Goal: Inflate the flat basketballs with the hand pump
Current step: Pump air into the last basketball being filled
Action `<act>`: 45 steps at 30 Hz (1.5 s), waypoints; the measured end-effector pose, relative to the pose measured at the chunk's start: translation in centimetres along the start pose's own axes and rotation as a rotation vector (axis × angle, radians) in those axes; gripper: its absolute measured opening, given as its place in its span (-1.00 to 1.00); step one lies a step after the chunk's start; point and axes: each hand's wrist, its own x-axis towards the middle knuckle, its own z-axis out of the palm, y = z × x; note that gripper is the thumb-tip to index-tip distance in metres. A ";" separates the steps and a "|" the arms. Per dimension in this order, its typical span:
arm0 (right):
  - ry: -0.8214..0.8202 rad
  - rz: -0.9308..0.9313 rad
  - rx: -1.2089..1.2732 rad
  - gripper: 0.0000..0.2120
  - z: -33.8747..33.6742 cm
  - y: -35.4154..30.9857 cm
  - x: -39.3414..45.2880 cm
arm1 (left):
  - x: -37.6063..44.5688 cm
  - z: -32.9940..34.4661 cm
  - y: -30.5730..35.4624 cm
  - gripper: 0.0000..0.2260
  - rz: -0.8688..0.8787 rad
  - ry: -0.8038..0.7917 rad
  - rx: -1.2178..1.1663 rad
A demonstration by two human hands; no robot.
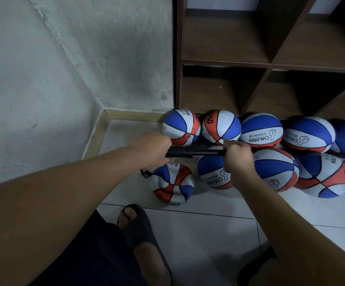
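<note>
I hold a black hand pump [185,152] level above the floor. My left hand [149,150] grips its barrel end and my right hand [237,159] grips the handle end, with the thin rod [208,152] showing between them. A dark hose [145,173] hangs from under my left hand to a dented, flat red, white and blue basketball [172,183] on the tiles below. Where the hose meets the ball is hard to make out.
Several rounder red, white and blue basketballs [261,132] lie in two rows against a dark wooden cubby shelf [268,65]. A rough white wall [43,79] and wooden skirting close the left corner. My sandalled foot [138,226] stands on the white tiles.
</note>
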 end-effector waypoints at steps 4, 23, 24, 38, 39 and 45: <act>-0.037 -0.118 -0.027 -0.67 2.3 0.3 -3.0 | -0.3 0.2 0.0 -0.66 0.049 0.026 0.055; -0.168 -0.087 -0.089 -0.66 1.7 -0.3 -1.4 | -0.2 0.5 -0.5 -0.70 0.063 -0.009 -0.062; -0.116 -0.070 -0.063 -0.67 0.6 -0.5 -0.5 | -0.2 0.5 -0.9 -0.71 0.044 -0.014 -0.095; -0.076 -0.201 -0.073 -0.65 3.3 -0.4 -3.3 | -0.5 0.1 0.1 -0.69 0.005 -0.002 -0.042; -0.097 -0.204 -0.075 -0.64 3.8 -0.2 -3.5 | -0.6 0.2 0.2 -0.70 0.013 -0.010 -0.038; -0.163 -0.195 -0.091 -0.63 5.4 1.0 -4.5 | -0.8 0.3 0.5 -0.72 0.054 -0.063 0.020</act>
